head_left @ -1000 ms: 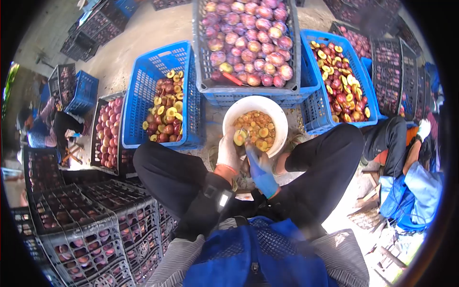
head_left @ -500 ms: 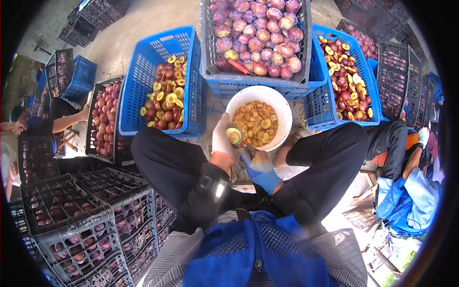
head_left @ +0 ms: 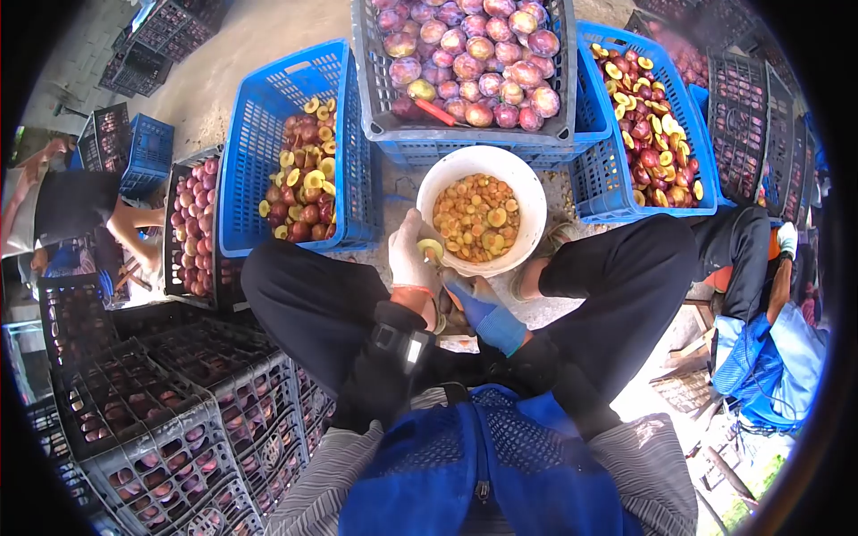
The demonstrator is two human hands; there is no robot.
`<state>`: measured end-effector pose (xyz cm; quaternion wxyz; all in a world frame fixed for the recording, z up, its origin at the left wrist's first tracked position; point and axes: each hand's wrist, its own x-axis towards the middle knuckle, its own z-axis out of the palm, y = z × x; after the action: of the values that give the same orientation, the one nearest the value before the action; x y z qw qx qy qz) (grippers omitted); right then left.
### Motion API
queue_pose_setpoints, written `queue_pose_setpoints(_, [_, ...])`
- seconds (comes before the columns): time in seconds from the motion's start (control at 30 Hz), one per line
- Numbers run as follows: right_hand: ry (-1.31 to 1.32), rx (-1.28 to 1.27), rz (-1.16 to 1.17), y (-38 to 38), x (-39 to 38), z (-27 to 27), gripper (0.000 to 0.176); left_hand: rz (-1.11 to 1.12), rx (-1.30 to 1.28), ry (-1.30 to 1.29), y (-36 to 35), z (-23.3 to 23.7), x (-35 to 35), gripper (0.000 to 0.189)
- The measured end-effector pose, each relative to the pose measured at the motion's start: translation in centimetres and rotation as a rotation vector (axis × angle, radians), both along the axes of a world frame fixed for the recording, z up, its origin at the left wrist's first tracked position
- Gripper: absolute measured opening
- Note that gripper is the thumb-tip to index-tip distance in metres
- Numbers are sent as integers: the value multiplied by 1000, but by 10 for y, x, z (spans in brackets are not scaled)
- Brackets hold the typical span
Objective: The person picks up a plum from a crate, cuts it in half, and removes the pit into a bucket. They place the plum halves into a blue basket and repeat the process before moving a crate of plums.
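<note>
My left hand (head_left: 409, 255), in a white glove, is closed on a cut plum (head_left: 432, 249) with pale yellow flesh, at the near left edge of a white bucket (head_left: 535, 207). Wet orange-brown fruit pieces (head_left: 475, 219) lie in the bucket. Just below its rim, my right hand (head_left: 489, 314) wears a blue glove with greyish fingertips. Its fingers are curled together close to the left hand; whatever they grip is hidden.
Blue crates of halved plums stand left (head_left: 234, 192) and right (head_left: 706, 192). Beyond the bucket, a dark crate (head_left: 375, 107) holds whole plums and a thin red object (head_left: 435, 112). Black plum crates (head_left: 147, 420) are stacked at my left. Other people sit at both sides.
My view has shifted slightly. Both hands have drawn back a little from the bucket, and the cut plum in my left hand has turned so less of its face shows.
</note>
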<state>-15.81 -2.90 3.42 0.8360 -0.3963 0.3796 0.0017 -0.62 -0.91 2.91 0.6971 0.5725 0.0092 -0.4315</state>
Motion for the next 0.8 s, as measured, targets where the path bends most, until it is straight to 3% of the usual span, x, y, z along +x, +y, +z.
queue_pose_setpoints(0.03, [-37,149,-23,2,-2,3,43,-50,-15,-157,3,-7,2,50])
queue_pose_setpoints(0.07, [-30,117,-27,3,-3,2,43,-99,-37,-317,3,-12,5,50])
queue_pose_setpoints(0.17, [-44,100,-32,5,-5,5,44,-163,-82,-300,0,-10,6,53])
queue_pose_setpoints(0.27, [-122,318,-1,4,-5,14,47,-244,-426,341,5,3,-4,49])
queue_pose_setpoints(0.33, [-173,557,14,0,-6,7,50,-271,-458,286,0,-3,-6,52])
queue_pose_setpoints(0.43, [-584,827,32,-1,-7,-14,55,-346,-466,309,-11,-1,-5,63])
queue_pose_setpoints(0.53, [-837,879,-17,-10,-3,-12,58,-177,-327,435,-19,-10,0,68])
queue_pose_setpoints(0.57, [-1012,887,-58,-14,-1,-24,57,-80,-205,368,-20,-24,5,71])
queue_pose_setpoints(0.67, [-331,682,-333,-22,9,-23,56,15,-61,188,-11,-22,22,69])
queue_pose_setpoints(0.7, [-231,687,-375,-20,13,-24,56,140,43,135,-14,-21,32,71])
queue_pose_setpoints(0.73, [-149,503,-367,-16,19,-18,56,314,102,38,-21,-1,39,70])
queue_pose_setpoints(0.77, [-55,319,-367,-9,22,-10,56,221,1,-311,-13,16,53,70])
queue_pose_setpoints(0.8, [51,138,-371,-6,20,1,55,270,61,-368,-10,36,63,68])
